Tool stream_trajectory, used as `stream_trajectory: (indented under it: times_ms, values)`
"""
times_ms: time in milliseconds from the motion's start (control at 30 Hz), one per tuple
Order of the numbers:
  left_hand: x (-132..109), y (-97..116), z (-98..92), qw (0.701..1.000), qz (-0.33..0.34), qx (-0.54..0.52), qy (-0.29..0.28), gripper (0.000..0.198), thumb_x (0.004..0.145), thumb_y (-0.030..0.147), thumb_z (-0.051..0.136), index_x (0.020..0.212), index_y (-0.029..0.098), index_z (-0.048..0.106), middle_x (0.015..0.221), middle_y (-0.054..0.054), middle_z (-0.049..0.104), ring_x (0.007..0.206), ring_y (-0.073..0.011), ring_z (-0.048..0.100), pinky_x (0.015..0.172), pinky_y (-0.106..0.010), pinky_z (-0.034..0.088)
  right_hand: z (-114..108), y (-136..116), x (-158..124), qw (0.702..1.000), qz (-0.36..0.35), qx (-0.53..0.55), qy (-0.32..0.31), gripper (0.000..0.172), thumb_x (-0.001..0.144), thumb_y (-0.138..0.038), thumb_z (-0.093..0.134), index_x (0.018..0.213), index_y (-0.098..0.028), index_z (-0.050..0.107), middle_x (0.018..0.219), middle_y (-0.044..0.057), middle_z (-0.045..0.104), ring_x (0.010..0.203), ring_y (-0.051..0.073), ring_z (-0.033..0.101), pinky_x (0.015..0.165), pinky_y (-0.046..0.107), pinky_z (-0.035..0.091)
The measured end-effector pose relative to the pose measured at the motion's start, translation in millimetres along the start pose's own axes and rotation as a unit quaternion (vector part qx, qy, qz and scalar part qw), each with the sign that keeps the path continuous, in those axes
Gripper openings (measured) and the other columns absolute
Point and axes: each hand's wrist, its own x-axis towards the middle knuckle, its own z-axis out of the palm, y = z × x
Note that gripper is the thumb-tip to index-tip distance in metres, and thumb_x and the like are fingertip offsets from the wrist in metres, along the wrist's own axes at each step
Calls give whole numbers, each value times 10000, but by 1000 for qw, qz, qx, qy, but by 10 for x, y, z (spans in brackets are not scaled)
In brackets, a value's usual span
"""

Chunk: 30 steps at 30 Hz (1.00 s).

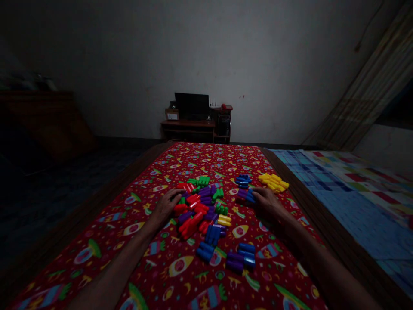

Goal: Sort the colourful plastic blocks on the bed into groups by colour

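Observation:
My left hand [165, 205] rests at the left side of a mixed heap of plastic building blocks, fingers spread and touching its edge. Red blocks [190, 224] fill much of that heap, among purple blocks [208, 194], green blocks [203, 181] and one yellow block [224, 220]. Over on the right, my right hand [266, 199] grips a purple and blue block piece [246, 196] just above or on the cloth; which, I cannot tell. Blue blocks [243, 181] sit just beyond it, and a cluster of yellow blocks [274, 182] lies behind the hand.
Nearer me are blue blocks [205, 252] and a purple and blue group [240, 257]. A red patterned cloth [180, 275] covers the surface, with a brown border. Beyond stands a desk [189, 124] with a monitor [192, 106]; a checked bedspread [342, 193] lies to the right.

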Motion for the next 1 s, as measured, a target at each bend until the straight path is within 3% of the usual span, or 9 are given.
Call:
stream_trajectory:
  times_ms: [167,300,400,500,567,633,800,900,1000]
  values:
    - [-22,33,6,999,18,16,21,418,829,471,412,1000,192,672,1095,-85,672,1056,-245,594,979,-392,445,105,-332,-47,999,-52,-1,0,325,857,-356,470,960,-145,694,916,72,713,841,225,635,750,314,476]
    - [-77,292,26,991,108,33,70,442,906,426,307,1018,184,659,1103,-95,647,1078,-236,562,1008,-399,412,350,-756,-33,992,-120,-24,15,280,891,-308,478,1019,-168,684,951,79,716,824,201,641,736,293,471]
    - [-135,563,103,984,170,52,23,387,900,443,382,977,206,679,1072,-87,666,1075,-248,559,1004,-417,408,597,-996,-5,979,-202,-18,7,270,921,-293,469,1079,-183,659,1001,90,702,853,186,639,755,282,471]
    - [-190,719,200,979,186,81,-38,284,827,460,538,899,222,676,970,-66,695,979,-245,600,994,-430,414,744,-1080,19,965,-260,-12,-13,254,927,-269,477,1098,-179,642,1022,104,684,899,184,626,790,281,469]
    - [-204,714,233,981,168,83,-46,269,817,463,548,842,218,656,908,-65,696,914,-236,617,955,-418,446,727,-1023,45,962,-271,-19,-13,243,919,-251,488,1088,-177,646,1010,104,676,899,182,615,789,279,468]
    - [-184,637,230,986,145,74,-25,288,839,466,504,826,210,636,897,-74,685,900,-230,618,897,-394,482,619,-873,98,970,-241,-27,29,239,908,-254,494,1055,-178,667,972,97,674,875,180,609,784,284,470]
    - [-48,326,190,985,138,83,60,303,847,463,461,818,202,612,913,-80,672,924,-236,609,897,-404,487,243,-266,315,970,-53,8,235,331,839,-392,524,991,-171,718,922,89,697,851,218,629,806,354,490]
    - [-20,167,203,982,137,101,80,335,885,441,377,835,201,606,900,-80,664,923,-236,608,912,-415,479,164,47,397,967,11,47,250,408,808,-441,510,1002,-153,725,919,103,728,854,252,657,796,380,506]
    - [-49,74,215,985,108,104,89,358,909,430,330,951,191,593,982,-88,650,963,-234,604,907,-405,486,185,200,415,970,37,32,237,422,816,-411,477,1017,-132,723,953,121,737,878,264,670,801,377,510]
